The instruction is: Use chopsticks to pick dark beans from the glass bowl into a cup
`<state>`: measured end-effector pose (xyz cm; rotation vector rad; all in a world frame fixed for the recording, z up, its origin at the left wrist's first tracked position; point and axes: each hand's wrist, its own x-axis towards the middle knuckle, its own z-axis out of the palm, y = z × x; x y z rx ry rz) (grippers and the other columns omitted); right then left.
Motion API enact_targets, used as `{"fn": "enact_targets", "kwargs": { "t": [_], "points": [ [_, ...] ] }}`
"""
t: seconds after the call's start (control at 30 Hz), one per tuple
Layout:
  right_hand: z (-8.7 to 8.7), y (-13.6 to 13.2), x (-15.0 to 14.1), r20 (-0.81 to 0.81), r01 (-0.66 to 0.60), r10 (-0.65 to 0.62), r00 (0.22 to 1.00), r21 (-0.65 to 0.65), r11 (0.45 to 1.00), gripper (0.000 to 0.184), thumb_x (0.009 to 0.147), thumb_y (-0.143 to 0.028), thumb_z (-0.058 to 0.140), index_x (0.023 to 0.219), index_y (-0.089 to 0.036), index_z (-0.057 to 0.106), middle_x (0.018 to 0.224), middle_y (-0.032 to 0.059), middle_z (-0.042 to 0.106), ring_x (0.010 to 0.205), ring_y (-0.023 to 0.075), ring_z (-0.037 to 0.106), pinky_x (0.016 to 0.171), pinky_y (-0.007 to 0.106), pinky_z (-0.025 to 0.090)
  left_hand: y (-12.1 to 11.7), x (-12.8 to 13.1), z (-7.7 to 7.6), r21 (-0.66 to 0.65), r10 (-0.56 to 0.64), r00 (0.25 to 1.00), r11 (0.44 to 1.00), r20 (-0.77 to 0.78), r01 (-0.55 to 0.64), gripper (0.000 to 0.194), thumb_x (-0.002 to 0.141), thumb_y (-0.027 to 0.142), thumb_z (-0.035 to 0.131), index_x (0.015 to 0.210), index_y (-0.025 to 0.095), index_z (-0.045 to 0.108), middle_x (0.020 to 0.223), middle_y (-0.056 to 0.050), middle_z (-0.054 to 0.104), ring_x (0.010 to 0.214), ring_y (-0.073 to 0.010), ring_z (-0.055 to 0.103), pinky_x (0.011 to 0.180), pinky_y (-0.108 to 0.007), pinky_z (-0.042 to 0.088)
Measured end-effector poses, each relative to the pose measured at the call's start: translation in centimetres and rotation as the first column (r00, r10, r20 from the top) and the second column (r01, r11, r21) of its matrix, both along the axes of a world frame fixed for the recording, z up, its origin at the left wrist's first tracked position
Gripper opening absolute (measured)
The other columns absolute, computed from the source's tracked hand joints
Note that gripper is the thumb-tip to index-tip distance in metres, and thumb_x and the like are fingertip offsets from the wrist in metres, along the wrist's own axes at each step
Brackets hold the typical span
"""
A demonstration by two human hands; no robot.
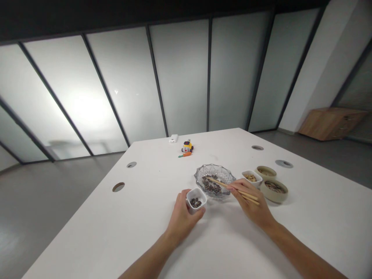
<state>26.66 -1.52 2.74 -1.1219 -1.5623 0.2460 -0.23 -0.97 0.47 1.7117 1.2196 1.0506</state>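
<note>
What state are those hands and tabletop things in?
Left hand: closed around white cup
White cup: held, partly filled with dark seeds
Right hand: gripping chopsticks
Chopsticks: held, tips over glass bowl
Glass bowl: partly filled with dark seeds
White dish: holding pale pieces
Near tan bowl: holding striped pieces
Far tan bowl: contents unclear
Toy car: on its wheels
Orange stick: lying flat
White box: lying flat

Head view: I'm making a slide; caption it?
Left hand holding a white cup of dark seeds, right hand holding wooden chopsticks at a glass bowl of more.
</note>
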Motion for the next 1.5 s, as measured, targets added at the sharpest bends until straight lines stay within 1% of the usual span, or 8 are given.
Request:
{"fn": "enact_targets", "kwargs": {
  "t": [0.17,0.33,0.43,0.57,0.8,1.27,1.4,1.5],
  "points": [
    [0.4,-0.1,0.2,0.03,0.032,-0.035,0.999,0.069,0.997,0.031,0.102,-0.051,0.068,0.087,-0.029,0.084,0.088,0.0064,0.077,0.081,0.0241,0.073,0.074,0.037,0.059,0.0,0.0,0.1,-0.006,-0.002,1.0,1.0,0.002,0.002,0.046,0.084,0.024,0.08,0.127,0.021,0.065,0.117,-0.008,0.074,0.109,-0.0251,0.069,0.093,-0.034,0.051],
    [1.7,0.0,1.1,-0.076,0.115,-0.113,0.991,0.022,0.993,0.041,0.099,-0.064,0.068,0.082,-0.031,0.083,0.087,0.0062,0.077,0.084,0.0249,0.072,0.078,0.039,0.063,0.0,0.0,0.0,-0.02,0.002,1.0,1.0,-0.01,-0.002,0.044,0.085,0.026,0.079,0.126,0.021,0.065,0.116,-0.008,0.072,0.105,-0.0246,0.067,0.091,-0.034,0.05],
    [2.1,0.2,1.6,-0.31,0.0,-0.023,0.95,-0.074,0.997,0.041,0.092,-0.069,0.076,0.08,-0.03,0.084,0.092,0.0066,0.075,0.088,0.0242,0.075,0.08,0.037,0.068,0.0,0.0,0.1,-0.02,0.024,0.999,0.999,-0.044,-0.025,0.041,0.085,0.028,0.079,0.124,0.021,0.066,0.113,-0.007,0.071,0.102,-0.0242,0.066,0.088,-0.034,0.049],
    [2.0,0.3,1.5,-0.624,-0.215,0.09,0.776,-0.127,0.968,0.036,0.082,-0.066,0.088,0.079,-0.031,0.083,0.093,0.0054,0.071,0.089,0.0242,0.077,0.081,0.039,0.074,0.0,0.0,0.3,-0.025,0.044,0.996,0.999,-0.076,-0.046,0.041,0.084,0.028,0.079,0.122,0.02,0.066,0.111,-0.007,0.07,0.1,-0.024,0.065,0.088,-0.033,0.048],
    [1.8,0.2,1.2,-0.707,-0.327,0.143,0.693,-0.131,0.936,0.038,0.081,-0.064,0.091,0.079,-0.027,0.081,0.091,0.0025,0.07,0.09,0.0211,0.076,0.084,0.041,0.074,0.0,0.0,0.3,-0.064,0.043,0.997,0.997,-0.072,-0.047,0.051,0.085,0.03,0.08,0.132,0.019,0.063,0.115,-0.008,0.071,0.102,-0.0242,0.066,0.09,-0.034,0.05],
    [1.7,0.3,1.4,-0.687,-0.335,0.155,0.71,-0.137,0.932,0.038,0.084,-0.063,0.088,0.08,-0.026,0.079,0.088,0.0012,0.073,0.088,0.0209,0.079,0.083,0.042,0.073,0.1,0.0,0.1,-0.013,0.053,0.998,0.999,-0.014,-0.053,0.052,0.084,0.027,0.081,0.133,0.019,0.063,0.122,-0.01,0.069,0.108,-0.025,0.066,0.095,-0.036,0.051],
    [1.3,0.9,2.4,-0.609,-0.193,0.075,0.79,-0.132,0.972,0.044,0.085,-0.069,0.085,0.08,-0.026,0.078,0.091,0.0034,0.077,0.09,0.024,0.081,0.085,0.044,0.074,0.0,0.0,0.0,-0.042,0.043,0.998,0.998,-0.037,-0.044,0.051,0.084,0.029,0.08,0.132,0.019,0.063,0.12,-0.009,0.068,0.105,-0.0243,0.066,0.093,-0.035,0.051],
    [1.2,1.2,3.0,-0.418,-0.058,-0.015,0.908,-0.162,0.985,0.047,0.089,-0.072,0.078,0.082,-0.025,0.08,0.093,0.0081,0.08,0.089,0.0267,0.081,0.082,0.041,0.073,0.1,0.0,-0.1,-0.031,0.036,0.998,0.999,-0.044,-0.037,0.05,0.085,0.028,0.08,0.131,0.02,0.063,0.119,-0.008,0.068,0.106,-0.0244,0.066,0.093,-0.035,0.051]
  ]
}}
